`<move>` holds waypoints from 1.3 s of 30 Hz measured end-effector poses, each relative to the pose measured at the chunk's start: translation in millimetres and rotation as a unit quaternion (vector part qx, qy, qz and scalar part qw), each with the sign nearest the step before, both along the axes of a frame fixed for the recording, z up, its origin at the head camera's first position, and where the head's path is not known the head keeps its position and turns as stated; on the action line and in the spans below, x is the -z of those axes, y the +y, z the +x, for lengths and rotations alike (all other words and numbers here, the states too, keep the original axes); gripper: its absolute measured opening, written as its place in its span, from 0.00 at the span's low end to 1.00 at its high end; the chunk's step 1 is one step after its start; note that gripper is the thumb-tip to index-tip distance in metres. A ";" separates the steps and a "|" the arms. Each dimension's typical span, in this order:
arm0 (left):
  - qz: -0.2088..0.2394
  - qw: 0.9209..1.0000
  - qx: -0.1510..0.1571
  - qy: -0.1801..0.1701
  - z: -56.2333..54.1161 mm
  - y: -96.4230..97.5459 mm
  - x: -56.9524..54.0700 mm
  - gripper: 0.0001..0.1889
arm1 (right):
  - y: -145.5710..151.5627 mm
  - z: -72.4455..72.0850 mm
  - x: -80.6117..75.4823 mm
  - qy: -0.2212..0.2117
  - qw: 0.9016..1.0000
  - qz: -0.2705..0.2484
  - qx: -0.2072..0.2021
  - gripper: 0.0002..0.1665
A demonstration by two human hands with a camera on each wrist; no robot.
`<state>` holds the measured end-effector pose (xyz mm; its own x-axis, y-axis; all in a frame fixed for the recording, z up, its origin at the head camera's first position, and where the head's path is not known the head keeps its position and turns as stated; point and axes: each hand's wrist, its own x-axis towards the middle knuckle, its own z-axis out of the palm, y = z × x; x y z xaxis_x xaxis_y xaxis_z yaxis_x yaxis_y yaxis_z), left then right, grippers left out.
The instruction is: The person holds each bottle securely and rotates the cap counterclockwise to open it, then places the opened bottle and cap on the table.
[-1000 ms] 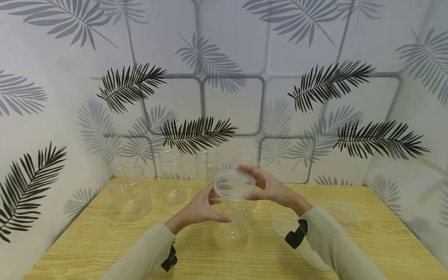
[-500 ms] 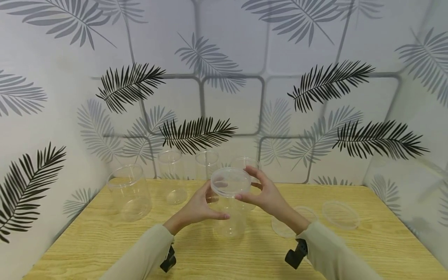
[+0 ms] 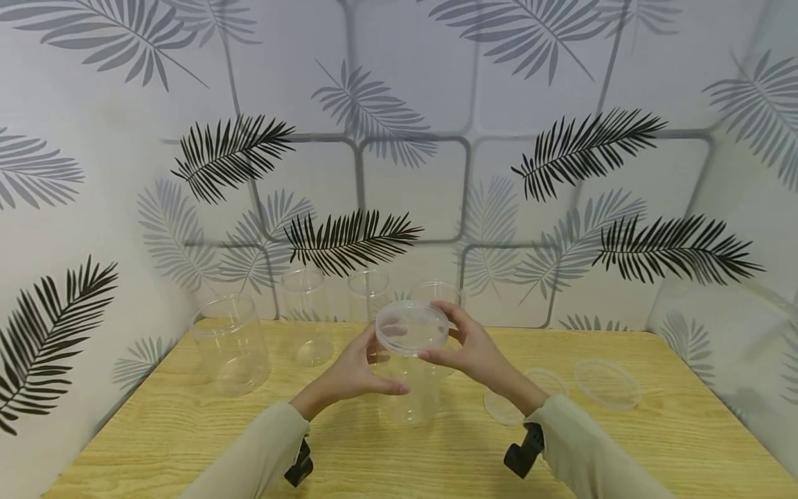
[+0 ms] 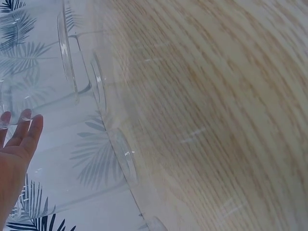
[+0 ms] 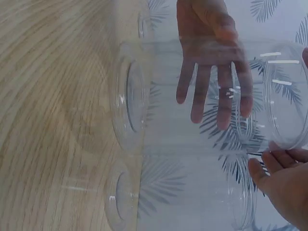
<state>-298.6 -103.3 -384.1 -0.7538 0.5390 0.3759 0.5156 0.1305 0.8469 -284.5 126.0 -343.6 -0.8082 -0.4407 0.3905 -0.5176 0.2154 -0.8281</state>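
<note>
A clear cylindrical jar stands upright near the middle of the wooden table. My left hand holds its side, with the thumb at the front and the other fingers behind. Through the jar wall, the right wrist view shows those left fingers spread out. On the jar's mouth sits a clear round lid, and my right hand pinches its rim from the right. Whether the lid is fully seated is hard to tell through the clear plastic.
Behind stand several more clear jars: a wide one at left, a tall narrow one, another, and one partly behind my right hand. Loose clear lids lie on the table at right, partly under my right arm.
The jar and lid have shifted slightly left and my right hand has moved left with them, its grip on the lid rim slightly changed. In the last half second there is little motion.
</note>
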 end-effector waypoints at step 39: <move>0.003 1.000 0.004 -0.010 17.0 -1.6 -17.0 0.51 | -2.9 9.6 -2.6 -0.004 0.999 -0.014 0.028 0.48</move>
